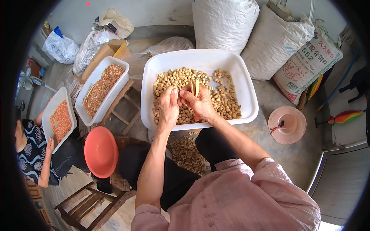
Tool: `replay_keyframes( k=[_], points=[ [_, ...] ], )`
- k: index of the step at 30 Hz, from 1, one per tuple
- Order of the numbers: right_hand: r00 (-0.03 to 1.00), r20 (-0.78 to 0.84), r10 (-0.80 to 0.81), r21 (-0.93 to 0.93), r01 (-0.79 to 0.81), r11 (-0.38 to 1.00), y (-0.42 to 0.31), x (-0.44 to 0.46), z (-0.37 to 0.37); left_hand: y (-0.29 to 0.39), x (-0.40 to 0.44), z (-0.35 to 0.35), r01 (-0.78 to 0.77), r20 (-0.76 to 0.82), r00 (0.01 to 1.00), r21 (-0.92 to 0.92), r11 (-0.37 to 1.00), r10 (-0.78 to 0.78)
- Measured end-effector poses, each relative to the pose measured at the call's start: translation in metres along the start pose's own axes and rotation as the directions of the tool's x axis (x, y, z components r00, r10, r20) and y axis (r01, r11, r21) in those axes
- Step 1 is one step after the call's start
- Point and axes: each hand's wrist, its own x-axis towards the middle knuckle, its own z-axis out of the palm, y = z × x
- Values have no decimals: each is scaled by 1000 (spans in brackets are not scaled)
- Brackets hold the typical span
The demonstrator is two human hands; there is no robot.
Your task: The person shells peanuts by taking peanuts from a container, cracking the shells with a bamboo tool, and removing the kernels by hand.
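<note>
A large white tub (250, 101) holds many unshelled peanuts (184, 74). Above its near half, my two hands meet with their fingertips close together. My right hand (201, 103) is closed around a bamboo clip (196, 87), whose two pale strips stick up past the fingers; a red bit shows below the hand. Closed in a pinch, my left hand (169, 107) touches the fingers of the right one. Whatever sits between its thumb and fingers is hidden.
Broken shells (187, 154) lie between my knees. At left stand a white bin of shelled peanuts (103, 90), a red basin (101, 152) and a wooden stool (90, 204). A seated person (36, 150) holds a tray (70, 102). Full sacks (225, 25) line the wall; a pink bucket (295, 125) stands right.
</note>
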Motion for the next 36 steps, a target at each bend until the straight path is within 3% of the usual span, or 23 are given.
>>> replay_keyframes(
  k=[7,10,19,25,28,31,36],
  points=[
    [998,8,59,156,-59,986,3,4,-4,5,0,6,6,-46,999,53,999,-3],
    [998,-1,56,164,-55,985,4,4,-4,4,2,4,46,-13,999,-76,996,-47],
    [987,-71,-146,-137,136,981,18,4,-3,19,-1,0,197,-9,980,-165,966,-201],
    [978,-57,-203,-262,181,948,24,4,-6,3,2,-1,127,-3,992,-172,977,-129],
    [966,-61,-252,-269,227,936,21,3,-6,2,0,-4,94,16,996,-101,990,-93],
    [914,-43,-403,-237,382,893,20,1,-3,10,-1,-5,-137,-15,990,124,983,140],
    [866,1,-500,-329,473,818,14,1,-5,18,-3,-12,-190,10,981,303,934,196]
  ],
)
